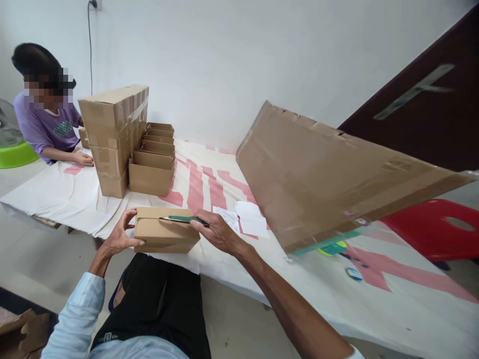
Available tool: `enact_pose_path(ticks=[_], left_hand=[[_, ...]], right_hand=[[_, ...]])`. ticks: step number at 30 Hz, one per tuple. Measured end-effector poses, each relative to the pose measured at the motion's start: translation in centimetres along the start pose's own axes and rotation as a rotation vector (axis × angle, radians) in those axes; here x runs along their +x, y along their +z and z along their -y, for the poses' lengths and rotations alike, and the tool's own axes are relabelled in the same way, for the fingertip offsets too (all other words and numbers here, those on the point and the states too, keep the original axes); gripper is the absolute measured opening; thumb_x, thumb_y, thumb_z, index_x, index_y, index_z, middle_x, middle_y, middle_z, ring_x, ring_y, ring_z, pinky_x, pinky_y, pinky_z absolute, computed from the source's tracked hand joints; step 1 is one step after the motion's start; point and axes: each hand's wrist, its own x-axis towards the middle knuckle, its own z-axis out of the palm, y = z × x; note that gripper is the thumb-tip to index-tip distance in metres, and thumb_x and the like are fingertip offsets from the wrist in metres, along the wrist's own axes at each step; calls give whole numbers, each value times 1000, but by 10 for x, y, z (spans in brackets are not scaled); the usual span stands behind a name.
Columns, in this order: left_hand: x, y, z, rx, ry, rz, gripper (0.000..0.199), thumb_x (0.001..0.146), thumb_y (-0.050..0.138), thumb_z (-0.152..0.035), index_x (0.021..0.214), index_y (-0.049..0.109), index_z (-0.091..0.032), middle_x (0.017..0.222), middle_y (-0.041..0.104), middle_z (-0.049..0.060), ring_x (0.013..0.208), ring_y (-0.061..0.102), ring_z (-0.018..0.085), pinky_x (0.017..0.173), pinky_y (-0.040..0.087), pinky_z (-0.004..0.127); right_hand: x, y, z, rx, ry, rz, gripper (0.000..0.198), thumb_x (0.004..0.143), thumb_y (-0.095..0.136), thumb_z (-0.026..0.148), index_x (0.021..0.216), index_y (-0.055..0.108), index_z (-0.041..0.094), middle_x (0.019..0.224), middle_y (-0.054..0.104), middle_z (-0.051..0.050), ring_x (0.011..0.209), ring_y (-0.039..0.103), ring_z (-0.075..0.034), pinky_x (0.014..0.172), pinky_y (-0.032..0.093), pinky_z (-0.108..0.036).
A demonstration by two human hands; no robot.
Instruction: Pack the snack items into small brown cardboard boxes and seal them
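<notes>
A small closed cardboard box (166,237) lies at the front edge of the table. My left hand (121,237) grips its left end, thumb on the near side and fingers at the far corner. In my right hand (217,230) is a green utility knife (181,218), its thin tip pointing left along the top of the box, near the seam. Whether the blade cuts into the cardboard I cannot tell. Beyond the box stand several open cardboard boxes (149,179) in a row.
A tall stack of taped boxes (110,149) stands at the back left, with a co-worker (48,114) behind it. A large cardboard sheet (337,174) leans at the right. Papers (251,218) and a tape roll (354,274) lie on the cloth-covered table (318,294). A red stool (430,229) is beyond.
</notes>
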Motion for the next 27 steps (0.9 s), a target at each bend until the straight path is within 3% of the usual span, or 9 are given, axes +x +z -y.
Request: enact_pose_path(ticks=[8,14,19,24,27], left_hand=[[1,-1,5,6,-3,-2,96,57,103,-39,136,48,-30,170,34,18,160,32,41,114,44,50],[4,-2,-1,58,-4,9,95,59,101,-40,136,47,-29,168,37,18,159,34,42,113,46,51],[6,-3,-7,74,-14,7,91,58,100,-37,132,49,-28,166,39,16,156,38,42,115,45,53],[11,-4,-9,87,0,7,88,58,99,-37,130,49,-28,162,43,17,155,40,42,112,47,52],[13,-6,-8,111,-2,7,88,57,100,-38,128,49,-28,161,44,18,154,41,42,111,48,51]], right_hand=[[19,-16,-6,-66,-36,106,27,104,51,37,95,71,21,88,70,-4,78,60,-17,72,43,-29],[46,-27,11,-200,-32,199,29,102,53,38,92,72,19,90,71,-5,80,60,-18,73,40,-30],[62,-52,30,-286,-4,352,29,102,55,36,91,75,19,83,70,-3,73,56,-16,68,35,-29],[65,-61,38,-452,52,370,32,103,56,36,87,76,18,78,69,-3,68,52,-15,64,31,-29],[66,-58,37,-492,7,356,31,104,56,37,90,77,19,84,73,-5,74,57,-16,65,32,-29]])
